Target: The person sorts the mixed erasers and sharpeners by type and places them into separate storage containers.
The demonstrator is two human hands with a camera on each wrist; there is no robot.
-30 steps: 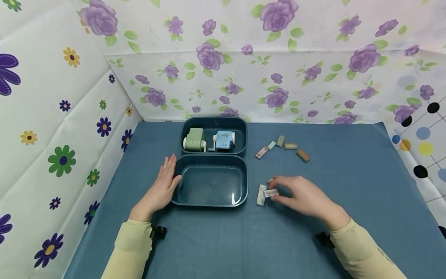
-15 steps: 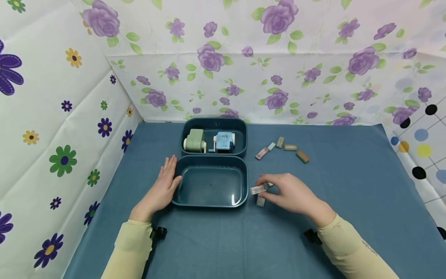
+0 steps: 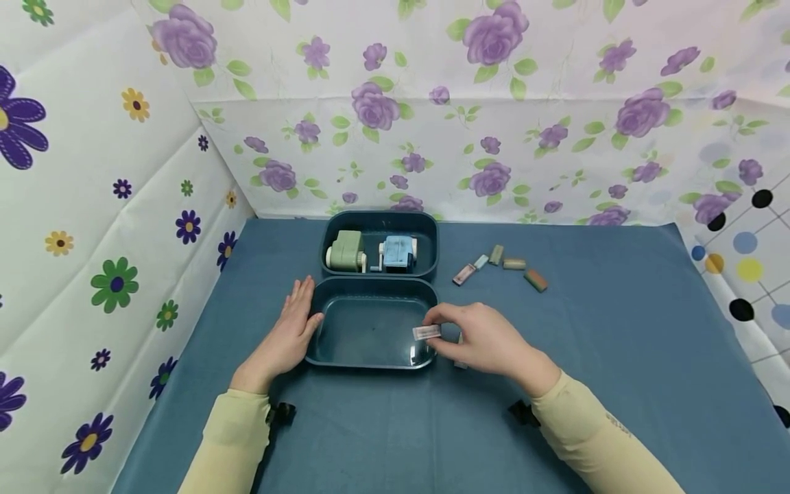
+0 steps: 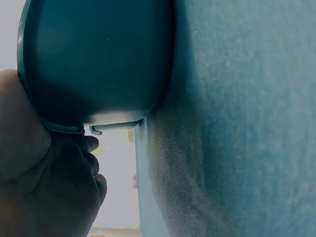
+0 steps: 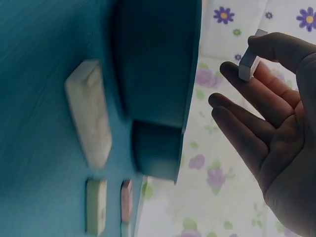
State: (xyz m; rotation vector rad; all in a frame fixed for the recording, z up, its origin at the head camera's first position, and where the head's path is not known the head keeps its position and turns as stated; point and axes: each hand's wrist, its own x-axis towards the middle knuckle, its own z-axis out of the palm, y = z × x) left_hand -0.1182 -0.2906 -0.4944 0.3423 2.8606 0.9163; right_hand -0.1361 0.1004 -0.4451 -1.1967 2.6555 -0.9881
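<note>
My right hand (image 3: 484, 342) pinches a small whitish eraser (image 3: 426, 333) between thumb and finger, over the right end of the front tray (image 3: 370, 362). In the right wrist view the same eraser (image 5: 250, 61) is held above the tray's rim. The left hand (image 3: 286, 333) rests with straight fingers against the tray's left side. That dark teal tray has nothing lying in it. A longer whitish eraser (image 5: 90, 116) lies on the cloth beside the tray, mostly hidden by my right hand in the head view.
Behind, a matching tray (image 3: 382, 216) adjoins the front one, holding a green pencil sharpener (image 3: 347, 250) and a blue pencil sharpener (image 3: 398, 252), both with cranks. Several erasers lie at the back right, among them a pink one (image 3: 464, 274) and an orange-green one (image 3: 535, 280). Patterned sheets enclose the table.
The right hand has carried the small eraser leftward from the cloth to over the front tray's right end. My left hand has stayed at the tray's left side.
</note>
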